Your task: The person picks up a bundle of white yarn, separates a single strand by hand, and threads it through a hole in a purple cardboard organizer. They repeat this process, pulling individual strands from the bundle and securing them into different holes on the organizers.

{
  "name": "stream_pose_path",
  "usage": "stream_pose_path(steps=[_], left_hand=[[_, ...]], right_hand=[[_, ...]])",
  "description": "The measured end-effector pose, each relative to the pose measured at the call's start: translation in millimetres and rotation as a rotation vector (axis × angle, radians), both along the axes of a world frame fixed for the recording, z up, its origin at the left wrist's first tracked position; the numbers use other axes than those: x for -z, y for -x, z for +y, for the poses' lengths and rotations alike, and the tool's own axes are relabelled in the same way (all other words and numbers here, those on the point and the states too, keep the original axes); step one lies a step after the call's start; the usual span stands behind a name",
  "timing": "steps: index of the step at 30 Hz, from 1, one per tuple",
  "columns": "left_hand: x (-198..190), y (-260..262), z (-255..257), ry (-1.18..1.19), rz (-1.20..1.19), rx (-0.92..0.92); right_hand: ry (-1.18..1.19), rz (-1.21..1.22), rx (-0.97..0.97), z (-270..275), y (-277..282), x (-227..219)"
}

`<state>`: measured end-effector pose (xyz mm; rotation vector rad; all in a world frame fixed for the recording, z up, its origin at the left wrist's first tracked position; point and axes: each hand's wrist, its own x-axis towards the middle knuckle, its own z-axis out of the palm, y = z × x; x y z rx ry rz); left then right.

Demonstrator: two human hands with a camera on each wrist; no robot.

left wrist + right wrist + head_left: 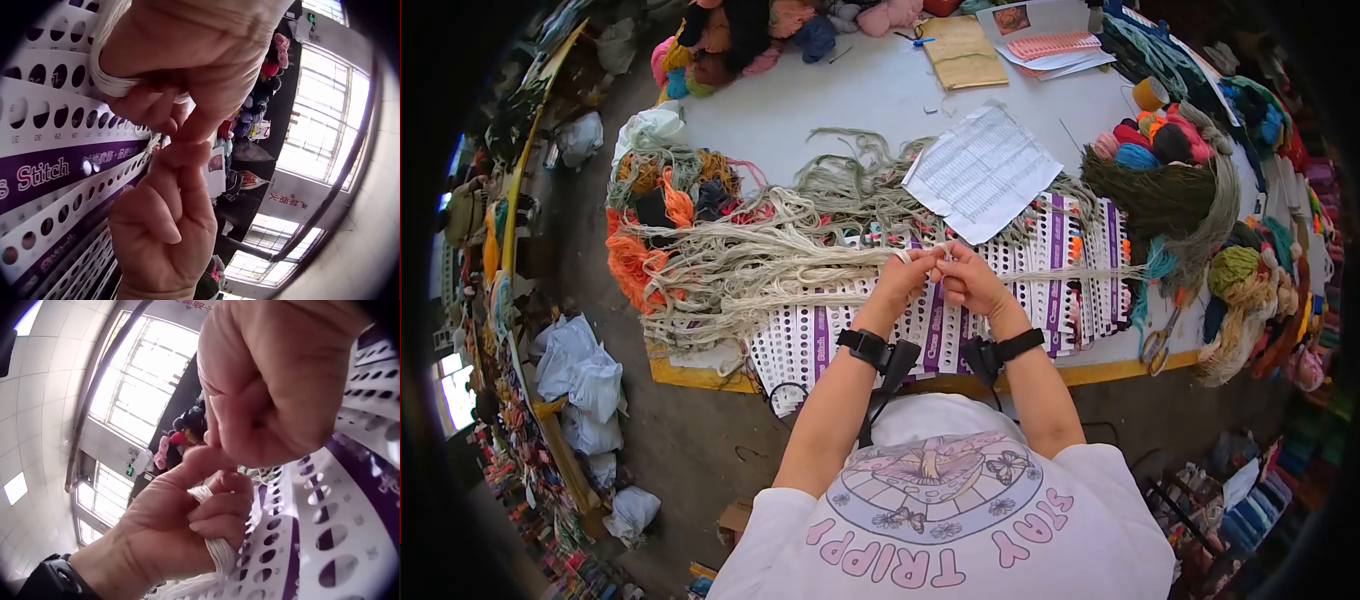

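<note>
A person leans over a white table (850, 95), both hands meeting above rows of punched white-and-purple thread cards (840, 335). The left hand (903, 278) curls its fingers (215, 515) around a bundle of cream thread (780, 262), gripping it where the strands wrap over the fingers. The bundle lies with its long axis running across the table, side to side in the head view: its loose tail spreads out to the left toward an orange yarn heap (632, 262), and a thinner run of strands carries on to the right past the hands. The right hand (968, 280) is clenched, its thumb and fingertips pressed against the left hand's fingertips; the wrist views do not show plainly whether thread sits in that pinch. A printed paper sheet (980, 172) lies just beyond the hands, partly over tangled grey-green thread (855, 180). Scissors (1158, 342) rest near the table's front edge to the right, beside dark green yarn (1155, 195).
</note>
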<state>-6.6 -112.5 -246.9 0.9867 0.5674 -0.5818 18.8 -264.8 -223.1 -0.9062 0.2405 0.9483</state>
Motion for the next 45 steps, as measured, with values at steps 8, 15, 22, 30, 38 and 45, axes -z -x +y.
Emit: stream_pose_path(steps=[8,15,22,30,38,45], left_hand=[[19,4,-13,-0.882,-0.392,-0.086],[20,12,-8,-0.815,-0.241,0.14],[14,11,-1,-0.333,-0.029,-0.017],[22,1,1,-0.098,-0.033,0.039],[22,-2,-3,-0.558,-0.182,0.111],[13,-1,27,-0.014,0.057,-0.223]], right_hand=[[1.101,-0.988,-0.105,6,-3,12],[0.998,-0.743,0.072,11,-9,31],[1.055,-1.132,0.166,16,10,16],[1.05,-1.1,0.229,16,18,25],[1.024,-1.04,0.105,14,18,24],[1.056,-1.021,0.187,16,19,33]])
